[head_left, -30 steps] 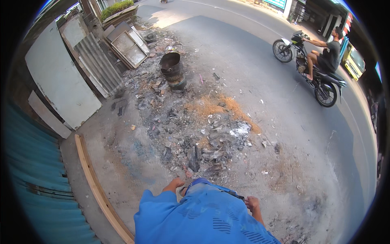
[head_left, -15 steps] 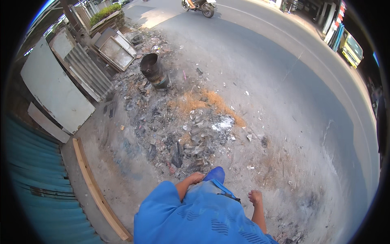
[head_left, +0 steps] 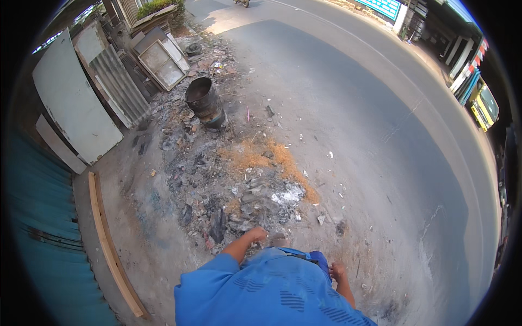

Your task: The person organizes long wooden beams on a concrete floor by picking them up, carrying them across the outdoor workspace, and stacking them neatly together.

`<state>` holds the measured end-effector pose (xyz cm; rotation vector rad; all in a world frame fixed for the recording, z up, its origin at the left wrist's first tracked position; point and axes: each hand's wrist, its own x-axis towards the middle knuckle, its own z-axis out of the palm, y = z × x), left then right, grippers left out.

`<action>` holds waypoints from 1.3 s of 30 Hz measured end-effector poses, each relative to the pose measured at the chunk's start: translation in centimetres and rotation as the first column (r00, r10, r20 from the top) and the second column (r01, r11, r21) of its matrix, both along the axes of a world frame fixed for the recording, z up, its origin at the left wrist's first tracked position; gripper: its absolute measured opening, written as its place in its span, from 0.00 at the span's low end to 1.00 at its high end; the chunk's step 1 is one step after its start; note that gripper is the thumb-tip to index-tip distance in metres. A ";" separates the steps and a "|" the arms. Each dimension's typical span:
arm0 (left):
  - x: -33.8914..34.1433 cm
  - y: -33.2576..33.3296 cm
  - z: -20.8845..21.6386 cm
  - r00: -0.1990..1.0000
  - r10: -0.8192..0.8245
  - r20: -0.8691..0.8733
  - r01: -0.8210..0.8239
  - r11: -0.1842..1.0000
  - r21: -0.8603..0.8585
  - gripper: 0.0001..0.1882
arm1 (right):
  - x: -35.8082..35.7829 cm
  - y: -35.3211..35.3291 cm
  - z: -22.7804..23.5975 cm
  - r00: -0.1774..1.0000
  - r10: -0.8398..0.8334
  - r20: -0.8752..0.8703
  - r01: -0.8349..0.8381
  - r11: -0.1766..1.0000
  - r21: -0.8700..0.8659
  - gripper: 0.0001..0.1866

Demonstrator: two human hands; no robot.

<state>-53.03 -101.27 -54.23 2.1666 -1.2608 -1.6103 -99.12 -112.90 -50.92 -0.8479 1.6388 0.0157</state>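
My left hand (head_left: 255, 234) hangs in front of my body, its fingers curled closed with nothing visible in them. It is over the near edge of a heap of grey ash and burnt scraps (head_left: 217, 187), not touching it. Beside my right hip, my right hand (head_left: 337, 270) is also curled closed, with no object showing. Blue cloth (head_left: 321, 262) of my lower clothing shows next to it. Orange-brown shavings (head_left: 283, 160) and a patch of white ash (head_left: 289, 194) lie on the heap. A scorched metal drum (head_left: 206, 103) stands upright, open at the top, beyond it.
A long wooden beam (head_left: 111, 250) lies on the ground at left, beside teal corrugated sheeting (head_left: 46, 261). Panels (head_left: 76, 103) and a framed board (head_left: 161, 65) lean farther back. A road (head_left: 353, 70) curves along the right, with a yellow vehicle (head_left: 483, 106) on its far side.
My body has stepped forward, so the heap sits nearer in view. The blue shoe ahead of me is out of sight. My left hand swung forward, and the motorcycle moved off toward the top edge.
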 end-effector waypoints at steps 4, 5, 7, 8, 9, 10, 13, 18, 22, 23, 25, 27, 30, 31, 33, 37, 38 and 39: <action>3.7 -8.0 2.3 0.881 0.468 -0.072 -0.473 0.877 -0.088 0.21 | -1.9 -5.2 -1.0 0.885 0.462 -0.062 -0.466 0.871 -0.153 0.13; 4.9 -8.9 1.4 0.849 0.527 -0.043 -0.528 0.838 -0.141 0.21 | -1.9 -7.0 -1.6 0.804 0.591 -0.070 -0.591 0.780 -0.203 0.13; 5.7 -10.6 0.6 0.770 0.636 -0.058 -0.638 0.761 -0.121 0.21 | -1.1 -11.4 -3.0 0.704 0.706 -0.079 -0.702 0.676 -0.222 0.13; 6.1 -12.5 0.9 0.728 0.678 -0.097 -0.684 0.727 -0.051 0.21 | -0.9 -13.5 -4.2 0.669 0.738 -0.085 -0.733 0.637 -0.237 0.13; 6.7 -13.7 0.8 0.668 0.733 -0.130 -0.737 0.676 0.020 0.21 | 0.1 -16.3 -5.0 0.629 0.772 -0.089 -0.766 0.596 -0.243 0.14; 6.8 -14.4 0.9 0.678 0.729 -0.098 -0.734 0.678 -0.034 0.19 | 1.2 -19.3 -5.6 0.585 0.805 -0.095 -0.797 0.549 -0.252 0.14; 5.6 -13.5 0.2 0.679 0.734 0.014 -0.733 0.679 -0.037 0.15 | 6.4 -29.6 -5.9 0.499 0.863 -0.083 -0.845 0.463 -0.268 0.14; 1.2 -12.2 -1.1 0.449 0.893 0.012 -0.855 0.426 0.295 0.20 | 21.5 -44.5 4.8 0.941 0.332 0.064 -0.330 0.943 -0.044 0.16; -1.0 -10.6 -7.4 0.638 0.764 0.097 -0.762 0.645 -0.066 0.21 | 32.2 -55.7 6.7 0.831 0.555 0.047 -0.526 0.810 -0.258 0.18; -0.7 -12.0 -7.8 0.636 0.770 0.052 -0.767 0.639 -0.066 0.21 | 34.9 -57.5 7.2 0.816 0.576 0.040 -0.536 0.782 -0.319 0.18; 1.6 -14.9 -7.7 0.594 0.805 -0.002 -0.805 0.594 0.008 0.21 | 40.3 -59.5 7.6 0.795 0.599 0.098 -0.533 0.767 -0.358 0.18; 5.4 -17.5 -7.9 0.530 0.847 -0.041 -0.845 0.532 0.051 0.21 | 46.2 -60.8 7.6 0.765 0.629 0.136 -0.540 0.742 -0.397 0.18; 14.1 -20.1 -8.6 0.432 0.898 -0.085 -0.892 0.440 0.105 0.20 | 51.6 -58.1 7.1 0.794 0.583 0.172 -0.531 0.804 -0.267 0.19; 17.3 -21.3 -8.2 0.397 0.913 -0.091 -0.904 0.406 0.134 0.20 | 52.4 -57.5 6.0 0.784 0.592 0.188 -0.545 0.800 -0.249 0.19; 26.3 -28.4 -1.5 0.501 0.865 -0.006 -0.861 0.500 0.092 0.18 | 52.3 -58.8 2.6 0.799 0.596 0.073 -0.577 0.796 -0.180 0.18; 39.5 -28.2 -0.8 0.050 0.940 -0.338 -0.999 0.049 -0.011 0.13 | 58.5 -58.1 1.1 0.721 0.690 0.060 -0.682 0.722 -0.119 0.15; 42.0 -29.7 -0.1 0.031 0.926 -0.376 -0.999 0.013 -0.050 0.12 | 59.2 -59.1 0.7 0.720 0.691 0.057 -0.682 0.721 -0.123 0.15; 44.2 -31.3 0.8 0.011 0.911 -0.413 -0.996 -0.026 -0.082 0.11 | 59.9 -60.3 0.9 0.729 0.684 0.029 -0.680 0.728 -0.089 0.14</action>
